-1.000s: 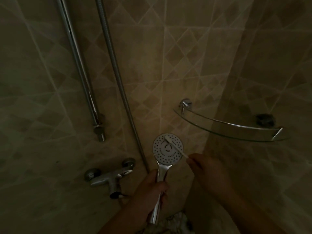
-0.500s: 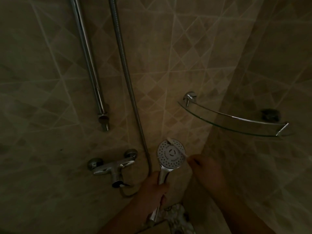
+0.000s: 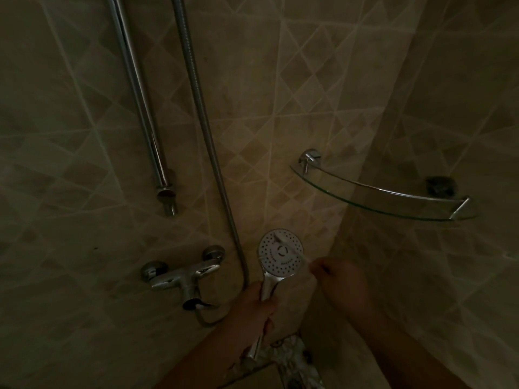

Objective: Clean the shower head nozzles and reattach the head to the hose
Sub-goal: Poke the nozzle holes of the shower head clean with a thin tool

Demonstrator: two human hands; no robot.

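Observation:
A round chrome shower head (image 3: 280,255) with a white nozzle face points toward me, low in the middle of the head view. My left hand (image 3: 254,307) grips its chrome handle from below. My right hand (image 3: 338,279) pinches a thin white toothbrush (image 3: 289,245) whose far end lies across the upper part of the nozzle face. The metal hose (image 3: 202,122) runs down the wall left of the head and curves toward the mixer tap (image 3: 184,272). The lower end of the handle is hidden by my left hand, so its join to the hose cannot be seen.
A chrome slide rail (image 3: 140,94) is fixed to the tiled wall at the left. A curved glass corner shelf (image 3: 379,202) with a chrome rail hangs at the right, just above my right hand. The light is dim.
The view has shifted, so the fittings sit lower and more to the right in frame. The brush tip has moved from the middle of the nozzle face toward its upper edge.

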